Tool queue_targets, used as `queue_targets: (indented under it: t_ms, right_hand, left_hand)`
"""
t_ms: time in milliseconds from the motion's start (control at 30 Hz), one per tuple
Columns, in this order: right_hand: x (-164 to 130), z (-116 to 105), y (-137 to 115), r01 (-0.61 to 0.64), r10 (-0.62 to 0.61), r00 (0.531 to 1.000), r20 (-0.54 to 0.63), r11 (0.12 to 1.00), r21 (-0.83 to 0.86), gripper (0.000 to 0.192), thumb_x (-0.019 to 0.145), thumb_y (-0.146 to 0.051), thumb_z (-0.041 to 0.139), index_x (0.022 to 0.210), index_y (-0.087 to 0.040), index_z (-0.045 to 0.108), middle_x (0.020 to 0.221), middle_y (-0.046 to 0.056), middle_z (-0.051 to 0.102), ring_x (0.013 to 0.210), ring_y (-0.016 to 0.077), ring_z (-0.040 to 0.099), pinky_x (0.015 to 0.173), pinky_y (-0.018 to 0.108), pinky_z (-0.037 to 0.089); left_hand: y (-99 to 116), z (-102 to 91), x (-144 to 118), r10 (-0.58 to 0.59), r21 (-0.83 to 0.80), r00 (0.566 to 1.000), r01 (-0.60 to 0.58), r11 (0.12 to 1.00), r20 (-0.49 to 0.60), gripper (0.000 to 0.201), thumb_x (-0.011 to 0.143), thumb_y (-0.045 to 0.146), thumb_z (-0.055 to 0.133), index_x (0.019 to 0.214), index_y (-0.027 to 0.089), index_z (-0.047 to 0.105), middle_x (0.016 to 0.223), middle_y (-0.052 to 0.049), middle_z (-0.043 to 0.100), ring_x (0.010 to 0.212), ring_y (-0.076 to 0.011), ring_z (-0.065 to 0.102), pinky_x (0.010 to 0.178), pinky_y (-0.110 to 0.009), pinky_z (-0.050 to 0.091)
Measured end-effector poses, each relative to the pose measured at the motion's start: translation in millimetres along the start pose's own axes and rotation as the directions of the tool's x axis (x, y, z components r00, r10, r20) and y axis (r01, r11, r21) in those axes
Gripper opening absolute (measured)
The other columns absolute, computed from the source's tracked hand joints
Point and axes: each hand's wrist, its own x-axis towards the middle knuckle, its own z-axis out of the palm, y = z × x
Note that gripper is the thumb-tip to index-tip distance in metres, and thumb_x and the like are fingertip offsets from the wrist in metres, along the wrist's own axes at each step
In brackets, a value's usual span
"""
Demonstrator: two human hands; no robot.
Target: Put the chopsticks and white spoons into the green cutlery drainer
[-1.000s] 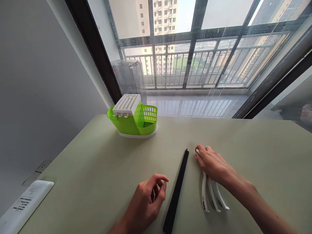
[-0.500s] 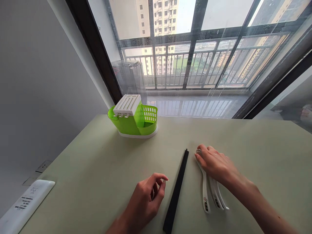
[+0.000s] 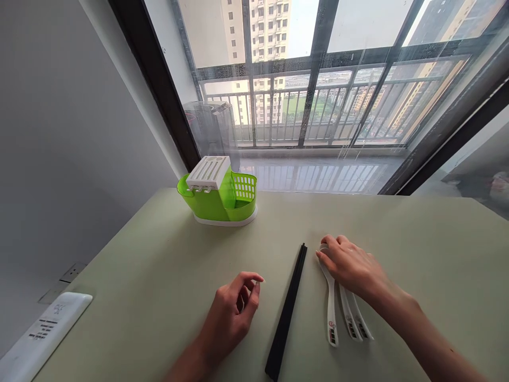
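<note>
My right hand [image 3: 352,268] curls over the bowl ends of three white spoons, fingers and thumb closed around them. The left spoon's handle [image 3: 332,321] lies a little apart from the other two spoons' handles [image 3: 354,318], which sit close together. All the handles point toward me, with small dark and red print at their tips; most of the bowls are hidden under the hand. A bundle of black chopsticks [image 3: 287,313] lies slanted between my hands. Left of the chopsticks, my left hand [image 3: 234,305] hovers with its thumb and forefinger pinched together and nothing visible in them.
A green cutlery caddy [image 3: 217,204] with a white slotted top stands at the table's back edge, by the window. A long white object with printing [image 3: 50,329] lies at the left edge. The pale green table [image 3: 159,281] meets a wall socket [image 3: 72,271] side on the left.
My left hand has moved slightly left and away from the chopsticks. Under my right hand the spoon handles have shifted, and the two right-hand ones are spread a bit more.
</note>
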Motion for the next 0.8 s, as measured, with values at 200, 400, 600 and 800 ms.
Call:
queue_targets:
  t_ms: [200,400,600,800]
  right_hand:
    - [1,-1,2,0.011,-0.011,1.000,0.009,1.000,0.012,0.033,0.106,-0.043,0.040,0.124,-0.024,0.061,0.130,0.013,0.062,0.111,0.0309,0.066,0.079,0.040,0.046]
    - [8,0,13,0.026,-0.026,1.000,-0.002,0.997,0.071,0.034,0.104,-0.047,0.041,0.122,-0.026,0.062,0.129,0.010,0.066,0.111,0.0308,0.066,0.081,0.041,0.046]
    - [29,8,35,0.139,-0.134,0.990,-0.040,0.961,0.237,0.043,0.103,-0.059,0.039,0.110,-0.025,0.065,0.117,0.007,0.072,0.111,0.0281,0.066,0.088,0.038,0.046]
    - [48,16,46,0.226,-0.174,0.971,-0.162,0.887,0.402,0.052,0.105,-0.060,0.032,0.094,-0.024,0.068,0.098,0.006,0.076,0.097,0.0253,0.070,0.082,0.032,0.047]
  left_hand:
    - [-5,-9.4,7,-0.027,0.059,0.986,0.037,0.998,-0.165,0.022,0.102,0.041,0.051,0.107,0.024,0.064,0.072,0.004,0.055,0.056,-0.0103,0.047,0.052,-0.021,0.040]
    - [-6,-17.8,14,0.084,0.190,0.928,-0.014,0.982,-0.364,0.016,0.100,0.036,0.054,0.104,0.024,0.064,0.084,0.000,0.064,0.074,-0.0153,0.058,0.069,-0.027,0.051]
    - [-14,-25.2,26,0.211,0.276,0.804,-0.062,0.959,-0.555,0.015,0.099,0.033,0.057,0.108,0.023,0.061,0.112,-0.008,0.061,0.100,-0.0221,0.059,0.087,-0.036,0.051]
    - [-43,-46.9,53,0.141,0.164,0.578,-0.013,0.986,-0.804,0.026,0.092,0.032,0.064,0.113,0.022,0.052,0.130,-0.010,0.051,0.123,-0.0265,0.049,0.095,-0.041,0.047]
